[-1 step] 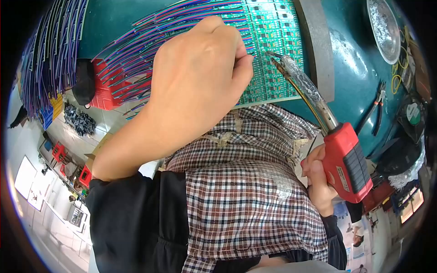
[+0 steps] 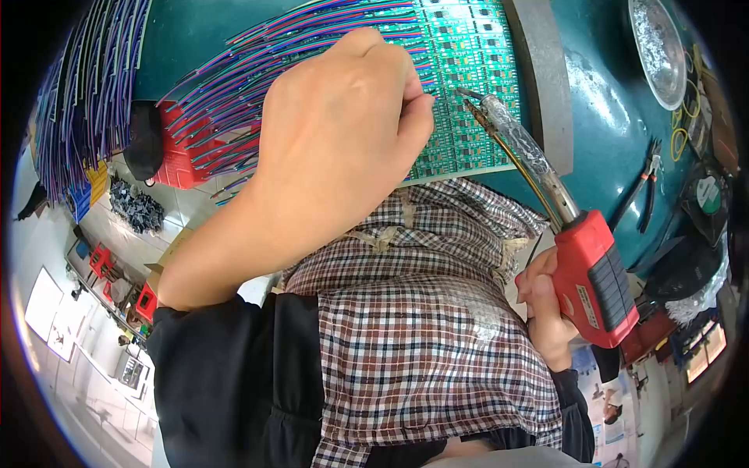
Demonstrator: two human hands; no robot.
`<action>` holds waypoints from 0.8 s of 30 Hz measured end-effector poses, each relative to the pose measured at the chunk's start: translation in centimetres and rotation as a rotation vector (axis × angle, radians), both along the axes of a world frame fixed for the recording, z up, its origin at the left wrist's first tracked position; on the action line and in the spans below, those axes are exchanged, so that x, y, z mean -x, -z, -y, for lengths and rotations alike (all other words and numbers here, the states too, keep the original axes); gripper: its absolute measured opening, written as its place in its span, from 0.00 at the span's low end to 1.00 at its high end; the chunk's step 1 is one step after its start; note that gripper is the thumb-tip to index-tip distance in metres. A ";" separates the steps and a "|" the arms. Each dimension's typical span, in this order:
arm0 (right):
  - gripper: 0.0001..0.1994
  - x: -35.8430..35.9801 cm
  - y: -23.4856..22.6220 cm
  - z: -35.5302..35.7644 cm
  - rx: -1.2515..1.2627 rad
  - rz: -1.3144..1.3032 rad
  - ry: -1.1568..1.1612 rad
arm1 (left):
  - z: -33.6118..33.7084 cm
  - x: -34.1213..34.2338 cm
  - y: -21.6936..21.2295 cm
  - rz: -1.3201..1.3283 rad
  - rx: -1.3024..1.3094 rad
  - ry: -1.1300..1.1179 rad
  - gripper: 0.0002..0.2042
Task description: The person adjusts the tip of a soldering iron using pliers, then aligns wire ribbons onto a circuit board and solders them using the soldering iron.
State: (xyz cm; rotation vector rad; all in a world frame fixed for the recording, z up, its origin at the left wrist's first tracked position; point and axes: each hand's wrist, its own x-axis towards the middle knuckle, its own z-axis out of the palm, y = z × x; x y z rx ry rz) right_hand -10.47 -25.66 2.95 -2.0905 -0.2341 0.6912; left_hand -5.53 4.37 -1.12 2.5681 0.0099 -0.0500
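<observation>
A worker in a plaid apron (image 2: 421, 351) and black sleeves (image 2: 214, 374) bends over a teal table (image 2: 597, 117); the left hand (image 2: 339, 125) is curled above a green circuit-board panel (image 2: 472, 144), its thumb drawn in close to the bent index finger; from where I stand the fingertips are hidden behind the hand, so I cannot tell whether they grip a wire; the right hand (image 2: 548, 308) is wrapped around the handle of a red soldering gun (image 2: 591, 273), whose barrel slants up and leftward, its tip over the panel just right of the left hand; whether tip meets board, I cannot tell; the panel lies near the table's edge closest to the worker, beside a grey bar (image 2: 544, 86), with rows of multicoloured wires (image 2: 214, 132) fanning leftward; farther right sit pliers (image 2: 641, 187) and a shallow dish (image 2: 658, 58) of silvery bits.
</observation>
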 end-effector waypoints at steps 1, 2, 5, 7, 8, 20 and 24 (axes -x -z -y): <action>0.07 0.0 -0.1 0.1 0.001 0.001 0.001 | 0.0 0.0 0.0 0.003 0.000 0.002 0.07; 0.07 -0.2 -0.2 0.2 0.158 0.132 -0.140 | 0.0 0.0 0.0 0.002 -0.002 0.001 0.07; 0.06 0.1 0.4 0.0 0.155 0.158 -0.138 | 0.0 0.0 0.0 -0.007 0.005 -0.001 0.07; 0.06 0.4 0.8 0.1 -0.004 0.055 0.007 | 0.0 0.0 -0.1 -0.011 -0.002 0.003 0.08; 0.06 0.6 0.8 0.3 -0.002 0.030 0.015 | 0.0 0.0 -0.1 -0.011 -0.001 0.003 0.08; 0.06 0.5 0.2 -0.7 -0.045 -0.182 0.096 | -0.1 0.0 0.0 -0.008 0.006 0.004 0.08; 0.07 0.6 0.3 -0.7 -0.053 -0.203 0.100 | -0.1 0.0 0.0 -0.007 0.000 0.011 0.08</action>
